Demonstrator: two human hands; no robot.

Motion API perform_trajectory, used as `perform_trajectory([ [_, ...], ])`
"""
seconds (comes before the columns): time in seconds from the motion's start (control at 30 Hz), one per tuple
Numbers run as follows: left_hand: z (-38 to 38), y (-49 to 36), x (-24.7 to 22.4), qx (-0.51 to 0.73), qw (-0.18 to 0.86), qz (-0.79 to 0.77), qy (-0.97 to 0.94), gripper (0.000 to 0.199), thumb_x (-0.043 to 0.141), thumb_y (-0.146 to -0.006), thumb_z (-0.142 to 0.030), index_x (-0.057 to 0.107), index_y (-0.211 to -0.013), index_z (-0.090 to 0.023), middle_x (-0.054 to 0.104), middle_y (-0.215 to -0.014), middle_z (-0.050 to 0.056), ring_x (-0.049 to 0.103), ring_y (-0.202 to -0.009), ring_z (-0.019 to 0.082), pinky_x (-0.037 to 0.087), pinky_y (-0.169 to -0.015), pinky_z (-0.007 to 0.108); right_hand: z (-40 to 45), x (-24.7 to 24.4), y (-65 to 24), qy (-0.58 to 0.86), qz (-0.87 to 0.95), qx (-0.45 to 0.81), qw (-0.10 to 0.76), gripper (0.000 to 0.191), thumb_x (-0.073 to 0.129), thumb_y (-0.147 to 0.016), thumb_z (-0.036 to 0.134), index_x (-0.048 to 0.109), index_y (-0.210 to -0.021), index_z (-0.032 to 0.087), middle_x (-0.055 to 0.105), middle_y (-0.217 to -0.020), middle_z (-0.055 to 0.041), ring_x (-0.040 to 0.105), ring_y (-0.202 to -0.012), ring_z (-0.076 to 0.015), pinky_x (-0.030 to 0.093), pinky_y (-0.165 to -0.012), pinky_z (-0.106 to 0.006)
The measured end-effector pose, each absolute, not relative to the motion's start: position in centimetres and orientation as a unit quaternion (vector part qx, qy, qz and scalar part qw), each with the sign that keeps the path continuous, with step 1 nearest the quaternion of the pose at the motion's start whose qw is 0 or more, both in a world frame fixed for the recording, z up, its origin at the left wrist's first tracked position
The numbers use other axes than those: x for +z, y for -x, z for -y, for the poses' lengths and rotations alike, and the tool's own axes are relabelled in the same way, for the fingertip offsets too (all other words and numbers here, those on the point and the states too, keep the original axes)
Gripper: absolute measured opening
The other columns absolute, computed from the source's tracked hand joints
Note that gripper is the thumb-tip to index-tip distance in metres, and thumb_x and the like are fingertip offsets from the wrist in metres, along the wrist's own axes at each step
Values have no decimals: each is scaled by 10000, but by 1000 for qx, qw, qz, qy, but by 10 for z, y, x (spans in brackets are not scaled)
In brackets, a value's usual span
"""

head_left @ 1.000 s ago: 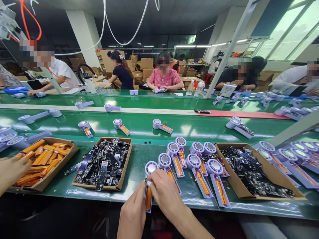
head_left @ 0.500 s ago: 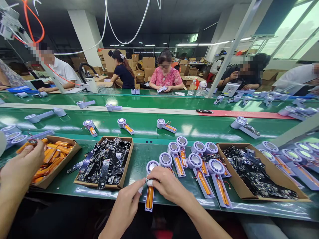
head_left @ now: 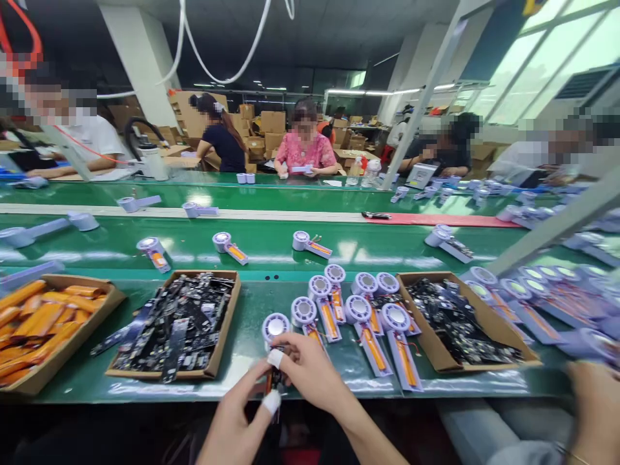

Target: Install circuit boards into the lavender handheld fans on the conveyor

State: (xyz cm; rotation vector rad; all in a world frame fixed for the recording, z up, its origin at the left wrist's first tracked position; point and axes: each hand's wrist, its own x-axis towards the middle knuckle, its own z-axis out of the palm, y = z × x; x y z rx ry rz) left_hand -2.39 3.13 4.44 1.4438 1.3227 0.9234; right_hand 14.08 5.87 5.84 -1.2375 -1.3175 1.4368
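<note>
The green workbench [head_left: 339,381] carries purple fan units [head_left: 359,310], a battery box [head_left: 94,323] and two circuit-board boxes [head_left: 220,349].

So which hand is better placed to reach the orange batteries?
Probably the left hand: it's nearer the orange batteries. The right hand is farther across, and both are busy at a small fan.

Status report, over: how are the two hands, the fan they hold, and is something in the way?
Left hand and right hand both on small fan. Its round top visible, rest mostly covered. Other fans crowd right hand's far side.
</note>
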Motion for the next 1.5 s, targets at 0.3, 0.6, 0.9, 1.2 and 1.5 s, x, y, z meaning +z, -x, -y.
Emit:
perform_trajectory([
  [0.3,-69,21,3,374,563,-540,-501,628,807,-498,-612,720,-952,-188,772,-921,68,712,-889,304,596,-782,378,-68,44,-132,453,513,585,435,182,535,-752,122,707,-756,183,569,-644,41,499,-589,-94,400,-551,-178],
  [0.6,-66,23,6,319,717,-495,-372,722,799,-667,-466,533,-1290,-215,716,-1120,77,646,-1061,311,574,-821,359,-60,26,-148,415,563,567,435,195,680,-751,262,688,-935,196,664,-840,10,578,-708,-126,459,-647,-221],
  [0.9,-57,6,-9,436,637,-467,-431,492,765,-710,-427,611,-1121,-205,710,-951,44,653,-739,191,536,-714,288,-56,12,-165,422,477,560,530,305,662,-753,154,559,-1034,212,643,-899,13,630,-890,-171,465,-804,-285],
  [1.2,-50,-5,11,478,608,-479,-416,404,702,-770,-430,591,-1076,-191,668,-844,31,591,-695,163,483,-677,270,-49,37,-159,456,487,555,497,348,575,-745,111,491,-1067,214,611,-870,18,603,-839,-155,450,-753,-267],
  [1.5,-50,-5,25,475,550,-504,-467,305,597,-860,-400,573,-1083,-193,655,-879,26,580,-750,165,440,-697,249,-40,53,-173,589,734,234,243,185,428,-915,172,609,-926,205,657,-774,-35,614,-716,-183,357,-615,-256],
])
